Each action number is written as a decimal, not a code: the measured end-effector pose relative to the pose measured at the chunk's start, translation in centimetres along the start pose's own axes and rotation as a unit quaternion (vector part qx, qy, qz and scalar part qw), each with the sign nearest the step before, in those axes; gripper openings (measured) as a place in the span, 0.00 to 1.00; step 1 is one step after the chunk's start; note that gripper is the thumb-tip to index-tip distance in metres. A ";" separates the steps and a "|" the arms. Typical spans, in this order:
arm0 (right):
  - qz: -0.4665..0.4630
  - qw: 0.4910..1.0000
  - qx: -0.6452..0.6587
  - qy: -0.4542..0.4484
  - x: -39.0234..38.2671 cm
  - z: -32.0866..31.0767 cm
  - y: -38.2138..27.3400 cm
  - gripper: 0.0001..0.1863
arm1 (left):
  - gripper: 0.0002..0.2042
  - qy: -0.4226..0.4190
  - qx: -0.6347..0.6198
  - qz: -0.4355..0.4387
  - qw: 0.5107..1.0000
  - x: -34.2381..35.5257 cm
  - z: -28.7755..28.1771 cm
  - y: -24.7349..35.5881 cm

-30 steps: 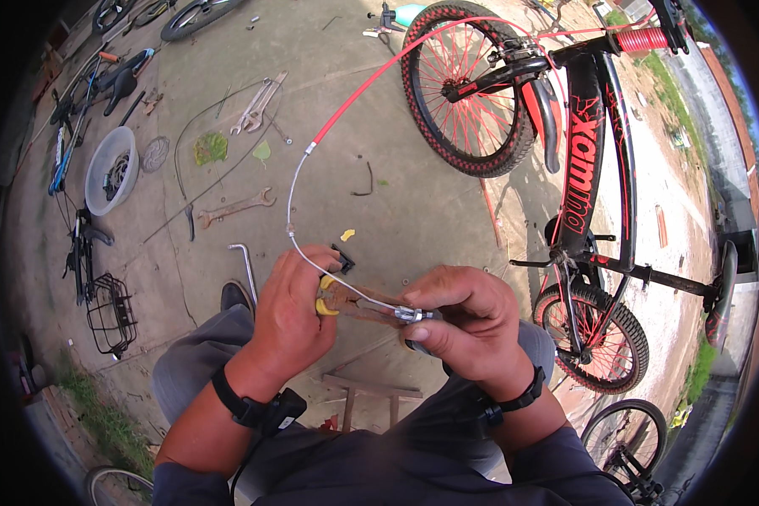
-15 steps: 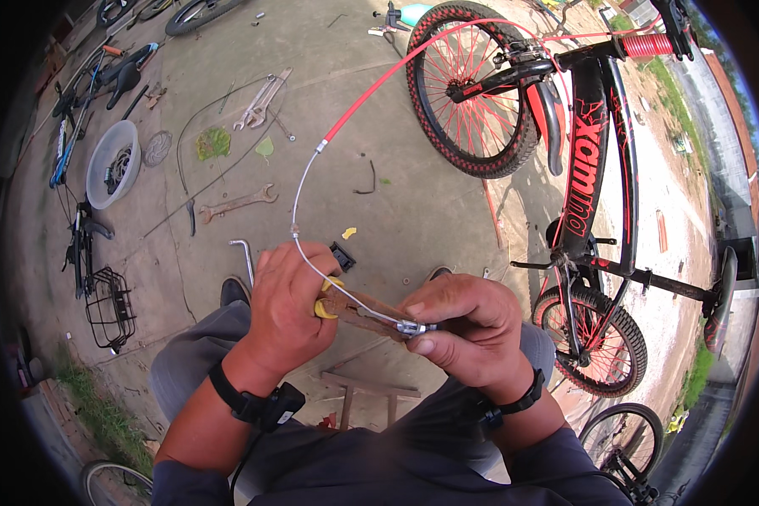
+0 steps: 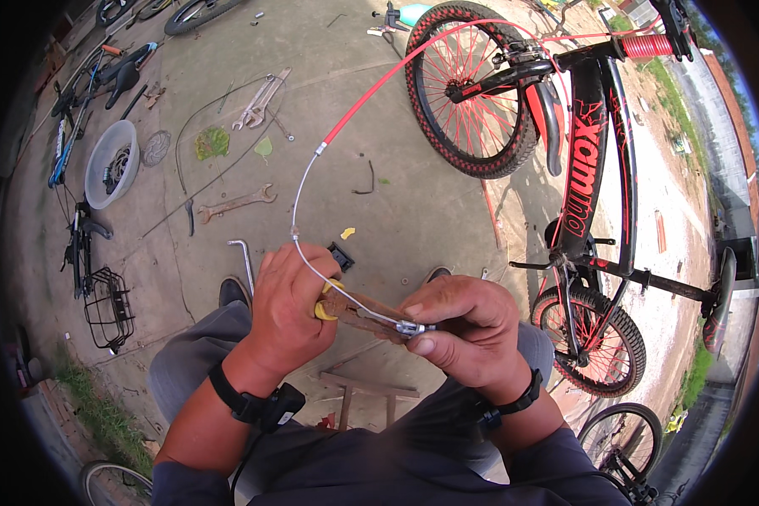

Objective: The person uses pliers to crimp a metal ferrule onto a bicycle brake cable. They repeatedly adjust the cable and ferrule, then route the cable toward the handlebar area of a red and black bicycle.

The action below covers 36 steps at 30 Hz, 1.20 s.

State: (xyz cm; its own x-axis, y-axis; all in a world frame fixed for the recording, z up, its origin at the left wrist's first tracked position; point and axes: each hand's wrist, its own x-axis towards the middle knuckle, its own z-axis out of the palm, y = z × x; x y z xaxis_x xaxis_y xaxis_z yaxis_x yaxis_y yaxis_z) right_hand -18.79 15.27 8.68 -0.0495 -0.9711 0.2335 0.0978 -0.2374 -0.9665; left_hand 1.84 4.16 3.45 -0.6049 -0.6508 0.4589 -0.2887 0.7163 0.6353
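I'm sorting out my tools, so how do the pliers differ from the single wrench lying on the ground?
The pliers are gripped in the left hand; the wrench lies on the ground. The pliers show yellow at the handles; the wrench shows no yellow. Both have brown, rusty-looking metal.

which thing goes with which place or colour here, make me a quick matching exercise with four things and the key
Things
1. pliers
2. small metal fitting
3. tub
4. long wrench lying by itself

Places and colours
A. whitish, with dark parts inside
B. rusty brown, on the ground
C. yellow at the handles, gripped in the left hand
D. by the thin cable, at the fingertips of the right hand

Right pairs: 1-C, 2-D, 3-A, 4-B
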 end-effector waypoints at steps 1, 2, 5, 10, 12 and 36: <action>0.002 1.000 -0.010 -0.008 -0.1 -0.1 0.0 0.11 | 0.18 -0.001 -0.002 -0.001 1.000 0.0 0.0 0.0; 0.004 1.000 -0.020 -0.015 -0.1 -0.3 0.1 0.11 | 0.18 -0.002 -0.004 -0.002 1.000 0.0 0.0 0.1; 0.005 0.999 -0.022 -0.028 -0.2 -0.5 0.1 0.11 | 0.17 -0.001 -0.006 -0.001 1.000 0.0 0.1 0.0; 0.016 1.000 -0.013 -0.014 -0.2 -0.3 0.0 0.11 | 0.19 -0.010 -0.014 -0.009 1.000 -0.1 0.3 -0.1; 0.016 1.000 -0.014 -0.014 -0.2 -0.3 0.1 0.11 | 0.20 -0.011 -0.025 -0.017 0.999 -0.3 0.6 -0.1; 0.017 0.995 0.094 -0.001 0.1 0.9 0.1 0.12 | 0.23 0.025 -0.017 -0.012 0.999 -0.7 0.9 -0.1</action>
State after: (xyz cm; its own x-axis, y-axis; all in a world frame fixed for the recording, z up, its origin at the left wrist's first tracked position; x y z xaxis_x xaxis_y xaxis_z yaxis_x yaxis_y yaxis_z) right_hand -17.91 15.12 8.66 -0.0407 -0.9788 0.2006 0.2829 -0.2039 -0.9372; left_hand 1.64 4.74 2.49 -0.5606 -0.6800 0.4726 -0.2769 0.6918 0.6669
